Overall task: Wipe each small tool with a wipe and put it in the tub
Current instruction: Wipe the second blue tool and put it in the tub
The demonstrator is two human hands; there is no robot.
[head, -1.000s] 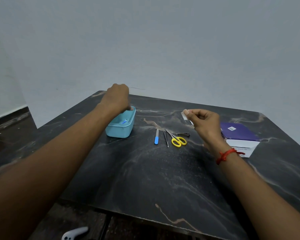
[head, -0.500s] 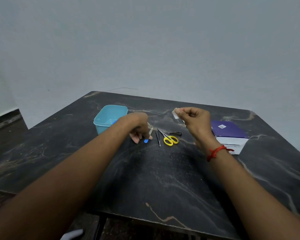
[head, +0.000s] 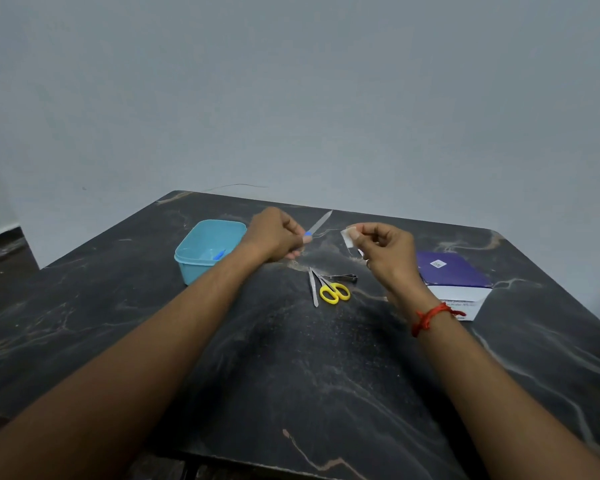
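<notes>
Presently, left hand (head: 274, 235) fingers grip the nail file (head: 318, 223) by its blue handle, above the bench (head: 291, 375) just beside the tub (head: 191, 252). Right hand (head: 387, 251) fingers pinch a wipe (head: 347, 237).

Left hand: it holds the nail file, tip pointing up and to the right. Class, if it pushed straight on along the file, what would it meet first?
Probably nothing: beyond the nail file in the left hand, only bare table, then wall; the wipe sits right of that line. Depth is uncertain.
</notes>
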